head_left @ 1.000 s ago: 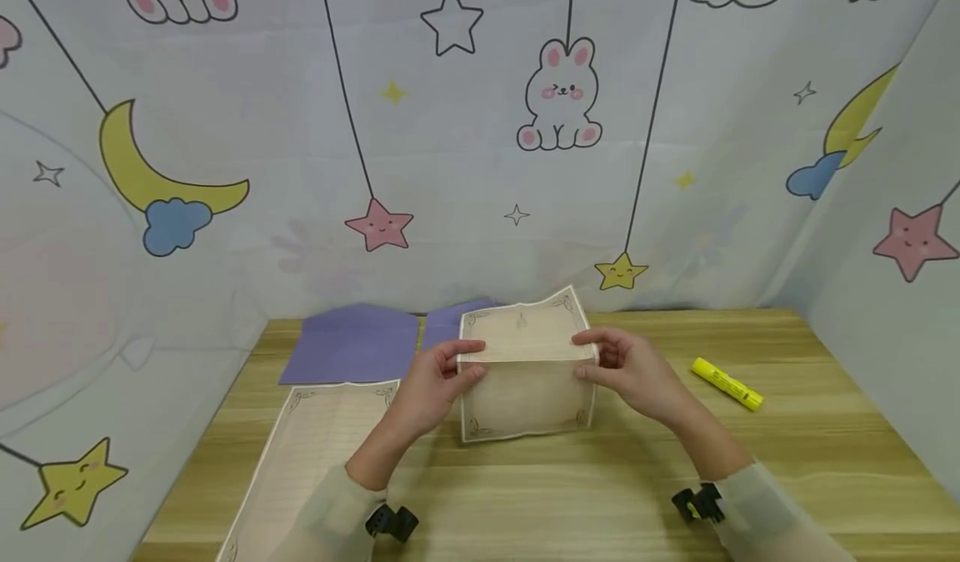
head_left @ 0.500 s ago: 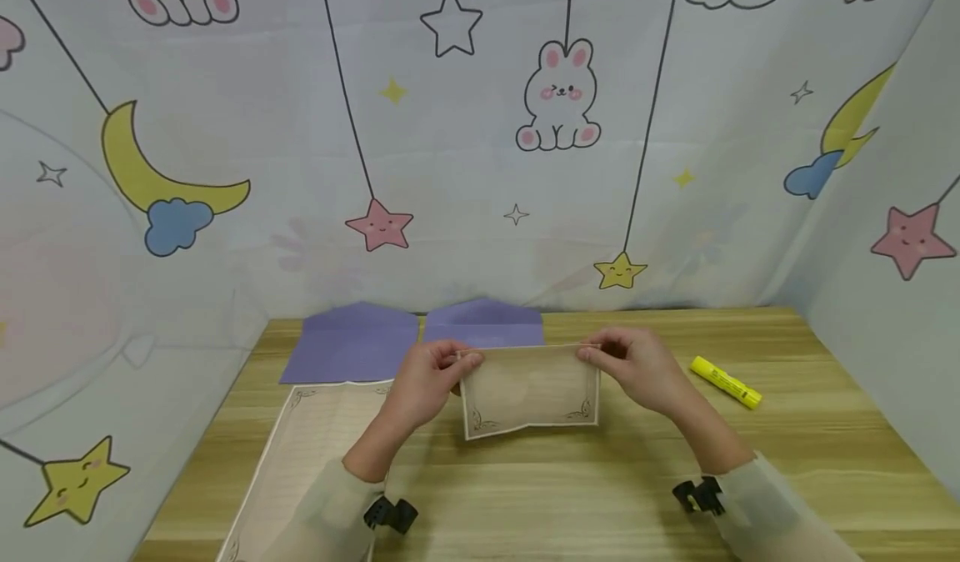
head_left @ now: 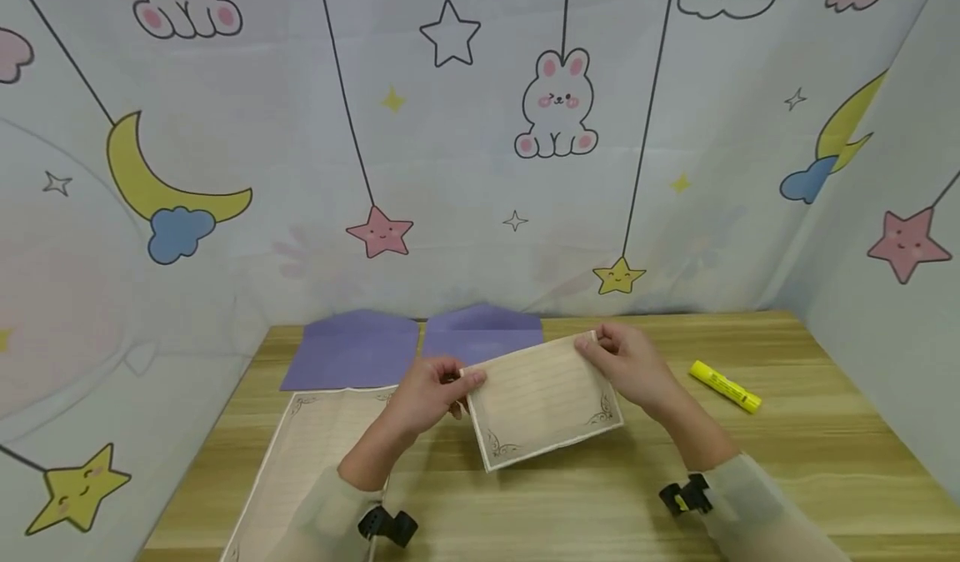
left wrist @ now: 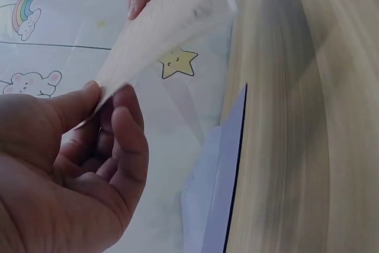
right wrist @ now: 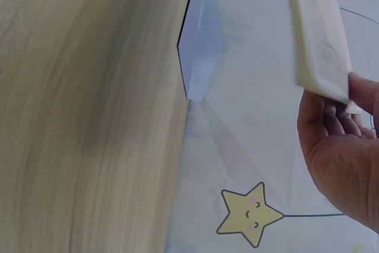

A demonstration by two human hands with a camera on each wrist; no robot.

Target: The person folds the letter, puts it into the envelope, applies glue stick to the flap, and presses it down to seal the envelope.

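Wood-grain counter (head_left: 570, 516). At back, two purple envelopes (head_left: 352, 353) side by side; left, flat bordered sheet (head_left: 315, 445); right, yellow tube (head_left: 725, 387). Behind: cartoon-printed backdrop (head_left: 457, 153).

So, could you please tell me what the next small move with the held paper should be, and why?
I would probably lower the right hand slightly to level the paper: it and the left hand pinch the upper corners, but the right corner sits higher, so the sheet slants above the table.
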